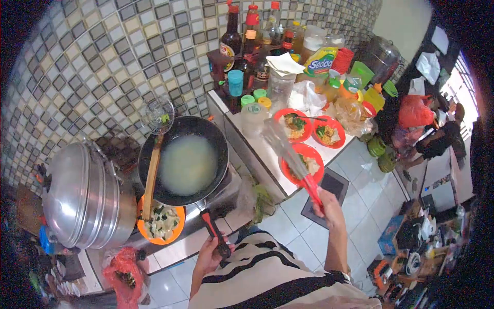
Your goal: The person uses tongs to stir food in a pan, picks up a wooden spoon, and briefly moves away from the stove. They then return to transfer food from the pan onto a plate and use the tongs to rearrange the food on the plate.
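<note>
My left hand (208,255) is wrapped around the black and red handle (213,230) of a dark frying pan (222,154). Cloudy, pale liquid (188,165) fills the bottom of the pan. Across the pan's left side lies a wire skimmer (154,165) with a wooden handle, its basket at the wall. An orange bowl (180,236) of pale pieces and dark greens sits beneath the handle end. My right hand (329,208) grips a red-handled utensil (289,149) with a long, shiny, motion-blurred head. It overlaps a red plate of food (318,154) on the counter.
A large metal steamer pot (87,193) stands left of the pan. Two more red plates of noodles (294,125) (330,131) sit on the white counter (262,170). Sauce bottles (231,36) and jars crowd behind. A red plastic bag (123,273) hangs at lower left.
</note>
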`<state>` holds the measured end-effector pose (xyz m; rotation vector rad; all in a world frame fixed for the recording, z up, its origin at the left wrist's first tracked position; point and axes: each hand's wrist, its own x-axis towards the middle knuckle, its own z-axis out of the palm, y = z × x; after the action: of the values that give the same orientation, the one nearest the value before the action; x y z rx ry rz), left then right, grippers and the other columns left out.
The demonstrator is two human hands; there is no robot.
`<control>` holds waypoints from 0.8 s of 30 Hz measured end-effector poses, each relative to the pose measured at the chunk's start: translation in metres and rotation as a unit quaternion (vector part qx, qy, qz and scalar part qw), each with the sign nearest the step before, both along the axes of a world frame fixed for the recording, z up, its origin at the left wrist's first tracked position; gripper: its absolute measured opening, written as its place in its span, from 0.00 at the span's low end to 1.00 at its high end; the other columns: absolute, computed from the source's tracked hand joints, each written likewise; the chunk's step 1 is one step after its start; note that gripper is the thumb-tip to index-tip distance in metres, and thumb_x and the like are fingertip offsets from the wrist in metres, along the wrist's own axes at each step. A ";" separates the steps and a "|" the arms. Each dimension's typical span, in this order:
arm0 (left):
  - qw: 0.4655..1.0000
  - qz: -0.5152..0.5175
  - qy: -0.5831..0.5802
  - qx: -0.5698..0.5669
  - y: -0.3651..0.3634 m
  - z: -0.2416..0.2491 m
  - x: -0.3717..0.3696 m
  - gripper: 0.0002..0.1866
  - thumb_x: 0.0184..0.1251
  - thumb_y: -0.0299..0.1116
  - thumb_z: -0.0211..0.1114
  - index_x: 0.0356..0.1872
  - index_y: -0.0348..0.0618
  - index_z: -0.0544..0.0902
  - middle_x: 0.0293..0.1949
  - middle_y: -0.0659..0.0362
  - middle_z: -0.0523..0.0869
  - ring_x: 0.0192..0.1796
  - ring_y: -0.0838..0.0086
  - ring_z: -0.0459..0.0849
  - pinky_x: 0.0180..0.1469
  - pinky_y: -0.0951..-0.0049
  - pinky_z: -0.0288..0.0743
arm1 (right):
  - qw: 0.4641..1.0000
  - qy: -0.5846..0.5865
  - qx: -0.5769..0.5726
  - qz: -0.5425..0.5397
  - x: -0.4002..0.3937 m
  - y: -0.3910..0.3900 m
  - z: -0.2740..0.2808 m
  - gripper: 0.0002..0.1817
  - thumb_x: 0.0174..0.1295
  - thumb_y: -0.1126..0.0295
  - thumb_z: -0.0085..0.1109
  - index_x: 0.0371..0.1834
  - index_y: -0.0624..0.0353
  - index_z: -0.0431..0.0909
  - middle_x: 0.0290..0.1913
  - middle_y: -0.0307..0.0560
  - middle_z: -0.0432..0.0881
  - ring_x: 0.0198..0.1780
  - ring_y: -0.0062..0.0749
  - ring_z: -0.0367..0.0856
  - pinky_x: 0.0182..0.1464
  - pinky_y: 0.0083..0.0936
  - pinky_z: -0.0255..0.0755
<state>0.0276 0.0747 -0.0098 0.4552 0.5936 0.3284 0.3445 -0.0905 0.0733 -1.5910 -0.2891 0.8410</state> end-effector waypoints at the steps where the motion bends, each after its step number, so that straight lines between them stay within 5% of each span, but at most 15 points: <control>1: 1.000 0.000 -0.006 0.003 0.000 -0.002 0.000 0.19 0.66 0.38 0.50 0.53 0.38 0.64 0.40 0.56 0.74 0.44 0.58 0.79 0.49 0.56 0.74 | 1.000 0.009 -0.006 0.014 -0.008 0.012 0.000 0.19 0.64 0.54 0.43 0.20 0.53 0.69 0.12 0.32 0.64 0.11 0.14 0.57 0.13 0.14 0.47; 14: 0.998 0.048 0.031 0.002 -0.007 0.010 0.005 0.18 0.67 0.38 0.49 0.52 0.37 0.64 0.39 0.56 0.75 0.43 0.62 0.79 0.48 0.62 0.74 | 0.980 0.031 0.012 0.199 -0.099 0.150 -0.039 0.19 0.60 0.53 0.50 0.26 0.58 0.73 0.17 0.32 0.68 0.18 0.14 0.63 0.19 0.16 0.56; 16: 0.999 0.038 0.031 -0.018 -0.006 0.010 0.005 0.18 0.67 0.38 0.50 0.52 0.37 0.64 0.40 0.56 0.75 0.44 0.62 0.79 0.48 0.63 0.74 | 0.971 0.017 -0.007 0.240 -0.097 0.163 -0.062 0.21 0.58 0.51 0.51 0.29 0.61 0.74 0.21 0.39 0.74 0.22 0.24 0.72 0.23 0.21 0.63; 18: 0.999 0.042 0.030 -0.014 -0.007 0.008 0.004 0.18 0.67 0.38 0.50 0.51 0.37 0.64 0.40 0.56 0.75 0.44 0.62 0.79 0.48 0.63 0.74 | 0.960 -0.155 -0.083 0.217 -0.105 0.173 -0.066 0.22 0.56 0.50 0.53 0.35 0.63 0.73 0.24 0.49 0.78 0.26 0.42 0.78 0.28 0.33 0.69; 21: 0.999 0.041 0.010 -0.017 -0.006 0.007 0.004 0.18 0.67 0.38 0.50 0.52 0.38 0.64 0.40 0.56 0.75 0.44 0.62 0.79 0.48 0.63 0.74 | 0.928 -0.304 -0.061 0.207 -0.115 0.177 -0.047 0.24 0.55 0.50 0.53 0.39 0.63 0.70 0.27 0.56 0.79 0.33 0.55 0.78 0.34 0.42 0.69; 24: 0.998 0.041 0.007 -0.037 -0.006 0.005 0.004 0.19 0.67 0.38 0.50 0.53 0.38 0.64 0.39 0.56 0.75 0.44 0.62 0.79 0.49 0.63 0.73 | 0.925 -0.292 -0.097 0.221 -0.126 0.180 -0.049 0.25 0.54 0.50 0.54 0.41 0.62 0.67 0.29 0.56 0.79 0.34 0.53 0.78 0.34 0.42 0.70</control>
<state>0.0321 0.0688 -0.0052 0.3627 0.6381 0.3801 0.2182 0.0900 0.0239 -1.9814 -1.0507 0.7234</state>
